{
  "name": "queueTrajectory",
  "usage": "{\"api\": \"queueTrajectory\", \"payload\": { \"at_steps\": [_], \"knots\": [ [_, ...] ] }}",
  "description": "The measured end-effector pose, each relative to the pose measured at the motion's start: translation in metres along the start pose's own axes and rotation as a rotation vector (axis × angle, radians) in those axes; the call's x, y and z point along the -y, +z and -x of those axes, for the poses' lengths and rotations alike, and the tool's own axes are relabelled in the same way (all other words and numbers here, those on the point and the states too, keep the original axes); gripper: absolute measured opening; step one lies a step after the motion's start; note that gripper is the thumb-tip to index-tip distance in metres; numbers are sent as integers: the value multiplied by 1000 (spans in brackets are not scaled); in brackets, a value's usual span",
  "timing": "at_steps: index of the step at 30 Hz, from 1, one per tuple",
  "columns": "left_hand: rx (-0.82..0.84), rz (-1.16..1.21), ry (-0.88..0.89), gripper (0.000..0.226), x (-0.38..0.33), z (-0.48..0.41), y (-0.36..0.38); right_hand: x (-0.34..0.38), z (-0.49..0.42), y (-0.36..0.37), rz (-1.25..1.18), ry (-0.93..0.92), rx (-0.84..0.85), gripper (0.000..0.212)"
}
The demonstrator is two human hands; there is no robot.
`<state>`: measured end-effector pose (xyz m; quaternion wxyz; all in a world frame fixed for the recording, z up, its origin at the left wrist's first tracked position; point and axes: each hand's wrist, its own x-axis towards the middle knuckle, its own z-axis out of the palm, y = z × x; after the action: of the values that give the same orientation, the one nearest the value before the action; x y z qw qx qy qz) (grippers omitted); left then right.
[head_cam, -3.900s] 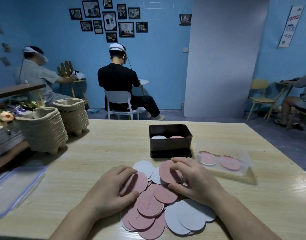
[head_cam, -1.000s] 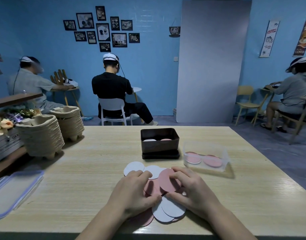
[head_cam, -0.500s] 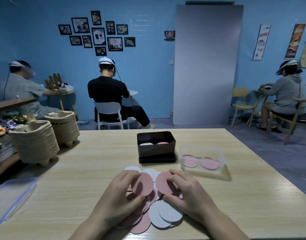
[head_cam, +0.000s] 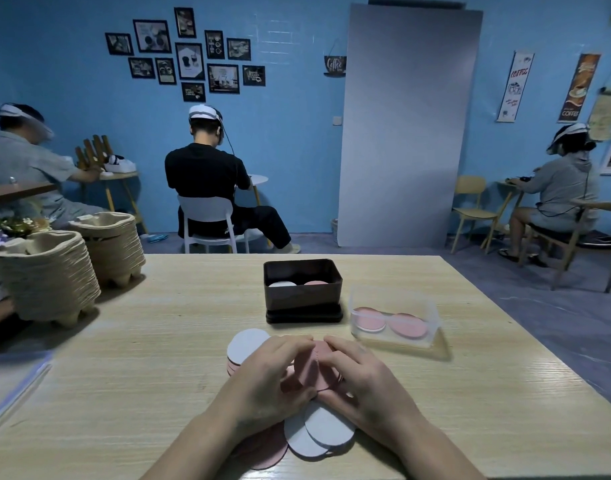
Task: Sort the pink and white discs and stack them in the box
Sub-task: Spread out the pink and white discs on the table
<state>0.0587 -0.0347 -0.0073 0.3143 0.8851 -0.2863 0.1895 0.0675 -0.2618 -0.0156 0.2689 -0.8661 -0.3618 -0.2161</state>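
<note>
On wooden table (head_cam: 158, 358), far centre: dark box (head_cam: 302, 296), open, with one white stack on its left and one pink on its right. Just right of it: clear plastic container (head_cam: 394, 303) with two pink discs inside. Near edge: mixed disc pile (head_cam: 262, 445), white discs (head_cam: 328, 434) fanned at front. Over pile: left hand (head_cam: 273, 375) and right hand (head_cam: 363, 379), fingers of both curled round a sheaf of pink discs (head_cam: 314, 368).

Step in hand, by judgement: gathering pink. Next: lift sheaf clear of whites, carry forward, lower onto pink stack in box; keep edges aligned.
</note>
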Motion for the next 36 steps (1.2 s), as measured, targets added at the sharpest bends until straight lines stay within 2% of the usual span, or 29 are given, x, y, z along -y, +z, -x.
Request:
{"api": "queueTrajectory", "payload": {
  "at_steps": [3, 9, 19, 24, 32, 36],
  "knots": [
    [-24, -3, 5, 59, 3, 3, -1, -1, 1, -1, -9, 6, -20, 37],
    [-112, -7, 27, 41, 1, 8, -3, -2, 1, -4, -36, 19, -65, 35],
    [-161, -36, 77, 28, 2, 9, 1, 0, -2, -2, -5, 6, -39, 38],
    [-97, -33, 41, 26, 5, 6, -7, 0, -11, -10, 1, -4, -17, 36],
    [12, -264, 13, 27, 40, -16, -36, -18, -41, -13, 77, 24, 1, 40],
    [131, -327, -37, 49, 52, -22, -27, -19, -37, -3, 89, 11, 16, 39]
  ]
}}
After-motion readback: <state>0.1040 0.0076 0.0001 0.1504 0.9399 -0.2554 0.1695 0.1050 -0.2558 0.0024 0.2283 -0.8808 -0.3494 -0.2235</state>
